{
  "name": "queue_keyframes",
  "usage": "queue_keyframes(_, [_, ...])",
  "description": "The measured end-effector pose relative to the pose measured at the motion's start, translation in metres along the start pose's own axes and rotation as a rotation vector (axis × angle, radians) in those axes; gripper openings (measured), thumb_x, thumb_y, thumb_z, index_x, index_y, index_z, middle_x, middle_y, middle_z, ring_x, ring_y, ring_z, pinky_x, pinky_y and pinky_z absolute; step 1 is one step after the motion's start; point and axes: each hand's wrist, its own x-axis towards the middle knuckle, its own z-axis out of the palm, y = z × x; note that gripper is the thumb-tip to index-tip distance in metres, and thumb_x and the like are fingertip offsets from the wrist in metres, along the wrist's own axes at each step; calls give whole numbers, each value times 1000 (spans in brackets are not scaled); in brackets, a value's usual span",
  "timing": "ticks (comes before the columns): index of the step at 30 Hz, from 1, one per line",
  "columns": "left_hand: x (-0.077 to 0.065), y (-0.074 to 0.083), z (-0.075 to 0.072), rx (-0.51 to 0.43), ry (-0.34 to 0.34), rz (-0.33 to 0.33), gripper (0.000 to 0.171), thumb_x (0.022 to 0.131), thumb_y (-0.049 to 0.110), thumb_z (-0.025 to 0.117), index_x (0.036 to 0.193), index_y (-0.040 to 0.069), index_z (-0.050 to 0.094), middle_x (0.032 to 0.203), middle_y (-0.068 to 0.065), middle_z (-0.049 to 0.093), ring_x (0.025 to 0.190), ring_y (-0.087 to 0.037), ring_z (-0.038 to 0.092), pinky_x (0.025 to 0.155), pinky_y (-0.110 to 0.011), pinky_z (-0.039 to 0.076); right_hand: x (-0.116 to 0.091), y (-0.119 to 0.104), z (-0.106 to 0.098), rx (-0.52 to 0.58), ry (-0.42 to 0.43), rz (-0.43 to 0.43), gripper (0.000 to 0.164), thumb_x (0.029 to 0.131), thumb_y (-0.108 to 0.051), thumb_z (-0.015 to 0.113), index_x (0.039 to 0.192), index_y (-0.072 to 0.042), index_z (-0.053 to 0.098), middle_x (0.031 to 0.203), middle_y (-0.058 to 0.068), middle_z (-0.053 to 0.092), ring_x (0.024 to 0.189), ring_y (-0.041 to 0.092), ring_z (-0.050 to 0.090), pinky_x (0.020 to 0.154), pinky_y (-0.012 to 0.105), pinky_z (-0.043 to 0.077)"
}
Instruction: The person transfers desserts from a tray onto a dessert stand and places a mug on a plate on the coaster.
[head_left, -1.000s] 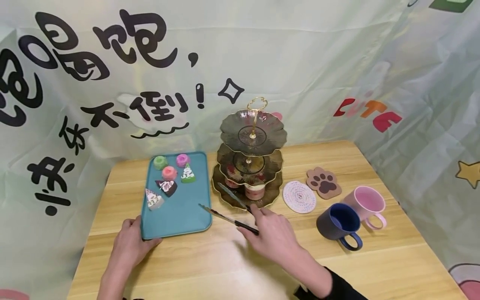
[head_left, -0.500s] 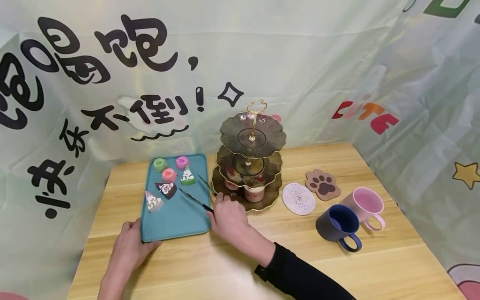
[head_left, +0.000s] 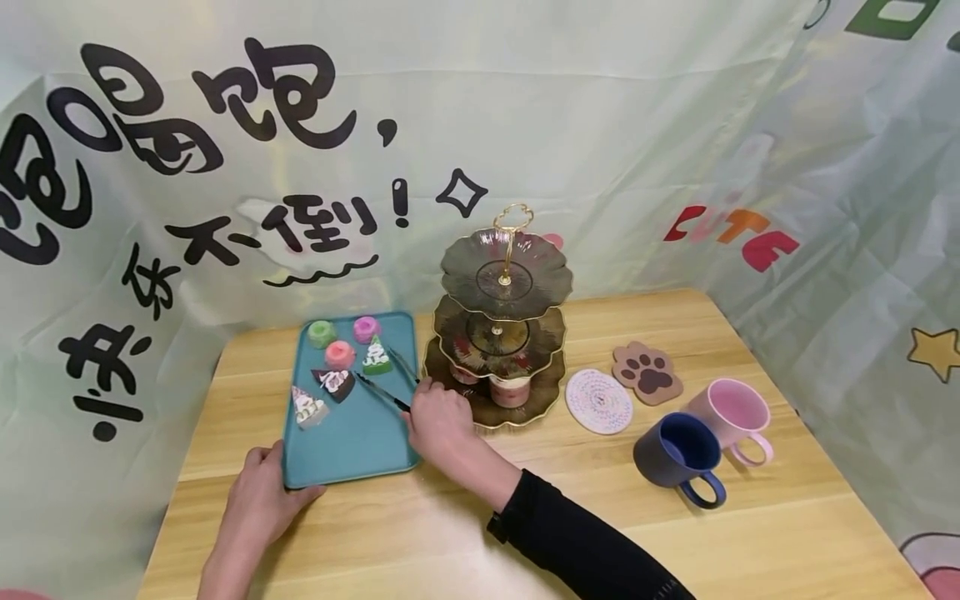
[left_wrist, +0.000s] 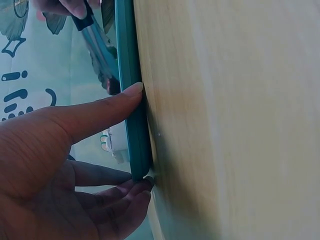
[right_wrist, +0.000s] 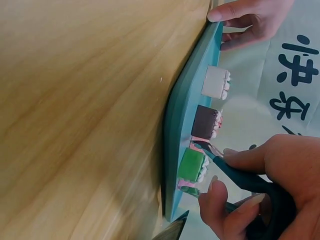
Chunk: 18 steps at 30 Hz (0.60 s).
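At the near left corner of the blue tray (head_left: 345, 454), my left hand (head_left: 258, 500) holds the rim, thumb along the front edge and fingers at the side. My right hand (head_left: 442, 421) grips black-handled tongs (head_left: 384, 393) over the tray's right side. Their tips are spread on either side of the green cake slice (right_wrist: 191, 165), which stands between them. A chocolate cake slice (head_left: 335, 385) is left of the tongs, then a white cake slice (head_left: 307, 408). Behind lie a green doughnut-shaped sweet (head_left: 322, 334), a purple one and a coral one.
Right of the tray stands a three-tier stand (head_left: 480, 258) with dessert cups (head_left: 510, 392) on its bottom tier. Further right are a round coaster (head_left: 598, 402), a paw coaster (head_left: 647, 372), a blue mug (head_left: 667, 458) and a pink mug (head_left: 738, 404). A printed cloth hangs behind.
My right hand has moved left with the tongs, from in front of the stand to over the tray, bringing the tips to the green cake slice. My left hand has stayed at the corner.
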Motion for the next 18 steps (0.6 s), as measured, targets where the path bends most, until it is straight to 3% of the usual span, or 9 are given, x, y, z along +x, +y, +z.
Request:
queue_keyframes(6, [0, 0, 1, -5, 3, 1, 107, 85, 30, 92, 153, -23, 29, 139, -46, 40, 123, -61, 51, 104, -71, 46, 6, -3, 3, 34, -45, 9, 61, 101, -48, 70, 132, 4, 66, 90, 12, 70, 77, 30, 71, 61, 40, 60])
queue_keyframes(18, [2, 1, 0, 13, -22, -16, 107, 86, 32, 91, 153, -23, 28, 139, -47, 38, 122, -60, 50, 105, -71, 45, 10, 1, 5, 17, -20, -2, 56, 99, -48, 72, 131, -1, 68, 92, 9, 72, 73, 29, 71, 56, 38, 58])
